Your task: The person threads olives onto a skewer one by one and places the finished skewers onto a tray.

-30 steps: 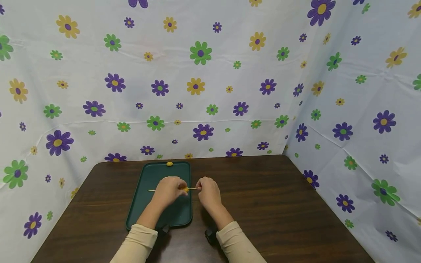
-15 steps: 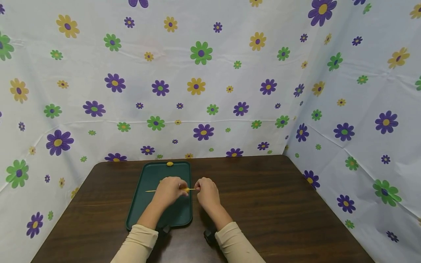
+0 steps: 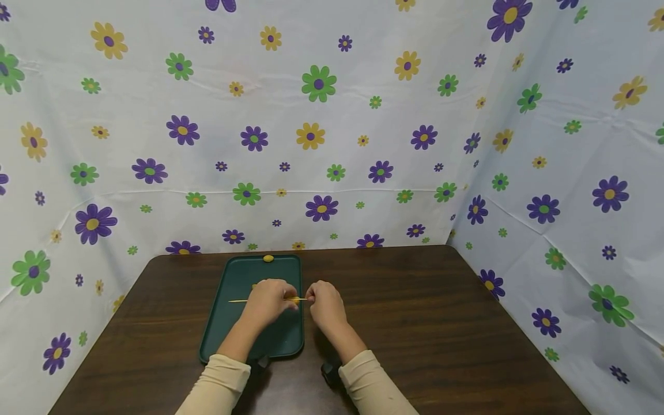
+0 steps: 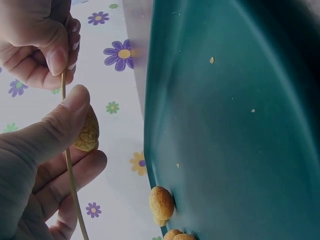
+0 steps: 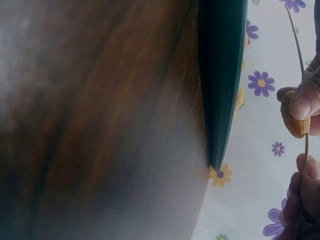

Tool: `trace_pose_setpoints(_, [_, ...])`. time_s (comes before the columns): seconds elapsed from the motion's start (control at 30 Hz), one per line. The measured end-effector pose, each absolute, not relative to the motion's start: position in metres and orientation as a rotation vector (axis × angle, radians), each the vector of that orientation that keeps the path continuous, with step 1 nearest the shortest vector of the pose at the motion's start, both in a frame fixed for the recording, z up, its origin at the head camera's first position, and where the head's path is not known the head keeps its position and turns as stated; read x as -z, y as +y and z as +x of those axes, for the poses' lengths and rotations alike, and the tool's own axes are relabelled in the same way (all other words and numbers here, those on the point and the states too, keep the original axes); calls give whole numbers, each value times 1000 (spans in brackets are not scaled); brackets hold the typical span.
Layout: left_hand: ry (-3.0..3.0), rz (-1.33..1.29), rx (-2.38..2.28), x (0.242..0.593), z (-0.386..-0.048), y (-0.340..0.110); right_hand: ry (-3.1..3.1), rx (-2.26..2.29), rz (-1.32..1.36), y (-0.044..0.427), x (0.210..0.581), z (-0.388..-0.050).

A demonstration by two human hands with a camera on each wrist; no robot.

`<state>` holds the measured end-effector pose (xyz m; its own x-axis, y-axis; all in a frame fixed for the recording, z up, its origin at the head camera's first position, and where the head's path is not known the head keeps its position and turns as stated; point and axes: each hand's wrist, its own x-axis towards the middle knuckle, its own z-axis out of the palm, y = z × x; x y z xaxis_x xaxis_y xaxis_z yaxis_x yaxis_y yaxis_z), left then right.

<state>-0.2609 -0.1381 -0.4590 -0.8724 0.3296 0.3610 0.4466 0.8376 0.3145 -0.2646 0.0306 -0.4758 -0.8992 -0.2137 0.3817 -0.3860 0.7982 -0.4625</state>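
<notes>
Above the green tray's right side, the left hand (image 3: 266,301) (image 4: 47,150) pinches a wrinkled yellow-brown piece (image 4: 89,132) (image 5: 294,117) between thumb and fingers. A thin wooden stick (image 3: 237,301) (image 4: 73,184) (image 5: 297,42) runs lengthwise along or through that piece; the thumb hides which. It extends left past the left hand. Just right of the tray, the right hand (image 3: 328,305) (image 4: 37,42) (image 5: 302,197) pinches the stick's right end, fingers curled, a short gap from the piece.
The green tray (image 3: 228,331) (image 4: 230,135) (image 5: 222,75) lies on the dark wooden table (image 3: 415,323). Similar yellow-brown pieces (image 4: 161,202) rest on it, one (image 3: 268,259) at its far edge. A flowered cloth (image 3: 363,115) hangs behind and at the sides.
The right hand and the stick have shifted slightly left, with a little more stick showing past the left hand. The left hand has stayed almost in place, still holding the piece.
</notes>
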Motion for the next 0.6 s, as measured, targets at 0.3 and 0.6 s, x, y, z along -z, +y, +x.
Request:
trace_pose_setpoints(0.3, [-2726,-596,579,462,-261,-138,-2714,-783,452,29,474,-262])
trace_pose_setpoints(0.6, [-2732,-559,571,466,-261,-142,-2705,-763,596,38,473,-261])
